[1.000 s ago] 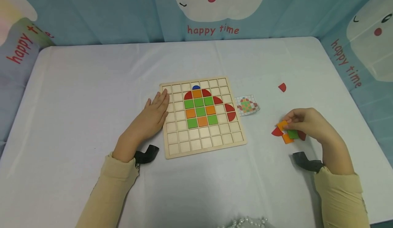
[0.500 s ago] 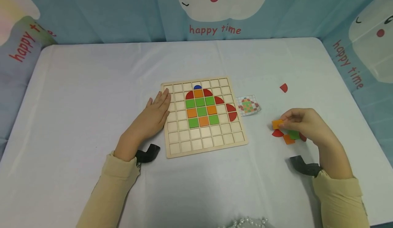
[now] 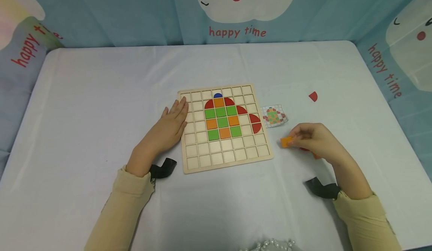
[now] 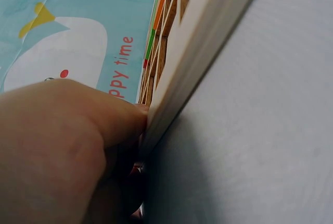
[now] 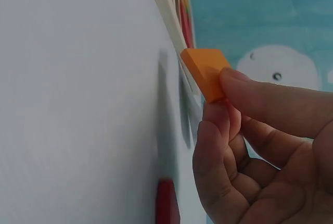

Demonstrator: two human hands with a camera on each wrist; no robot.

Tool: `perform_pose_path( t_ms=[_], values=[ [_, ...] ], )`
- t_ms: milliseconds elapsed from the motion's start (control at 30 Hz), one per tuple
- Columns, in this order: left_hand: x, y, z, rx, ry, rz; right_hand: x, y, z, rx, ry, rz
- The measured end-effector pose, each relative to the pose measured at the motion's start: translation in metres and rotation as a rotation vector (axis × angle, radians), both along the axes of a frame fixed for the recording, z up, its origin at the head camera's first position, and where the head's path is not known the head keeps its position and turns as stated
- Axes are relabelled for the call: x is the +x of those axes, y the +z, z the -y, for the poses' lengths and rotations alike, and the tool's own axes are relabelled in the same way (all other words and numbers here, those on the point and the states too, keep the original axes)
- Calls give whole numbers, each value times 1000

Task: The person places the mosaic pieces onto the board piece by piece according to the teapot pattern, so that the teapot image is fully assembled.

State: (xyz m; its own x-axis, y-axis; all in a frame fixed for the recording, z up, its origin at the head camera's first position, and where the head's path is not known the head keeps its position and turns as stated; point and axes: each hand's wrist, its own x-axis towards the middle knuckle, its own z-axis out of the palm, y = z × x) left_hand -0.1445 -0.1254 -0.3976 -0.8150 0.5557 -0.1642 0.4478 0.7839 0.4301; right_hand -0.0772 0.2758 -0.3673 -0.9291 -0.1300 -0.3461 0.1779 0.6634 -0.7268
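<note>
A wooden grid board [image 3: 209,162] lies on the table, its cells partly filled with green, orange, red and blue tiles. Along its left edge rests my left hand [image 3: 165,129], fingers straight over the rim; the left wrist view shows that hand [image 4: 62,135] against the board's side. To the right of the board, my right hand [image 3: 315,140] pinches an orange square tile [image 3: 286,142] between thumb and fingers. In the right wrist view this orange tile [image 5: 205,73] is raised off the cloth. Beneath the right hand, other tiles are mostly hidden.
A small pattern card [image 3: 274,116] lies against the board's right side. Farther right is a loose red quarter-round tile [image 3: 313,96]. Beaded trim [image 3: 270,244] shows at the bottom edge, and a printed blue curtain [image 3: 135,14] stands behind the white table [image 3: 101,78].
My right hand has lifted the orange square tile from the loose pieces and carried it left, closer to the board. The left hand stays on the board's edge.
</note>
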Motion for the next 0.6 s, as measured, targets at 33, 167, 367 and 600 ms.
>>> perform_pose_path(
  t_ms=[33,167,367,600],
  values=[
    [0,0,0,-1,1,0,0,-1,3,-10,13,-8],
    [0,0,0,-1,2,-2,-2,-4,14,-79,59,-41],
    [0,-1,0,7,4,-4,-4,-3,28,-146,90,-41],
    [-1,-3,0,10,8,4,-10,-6,45,-161,133,-52]
  ],
)
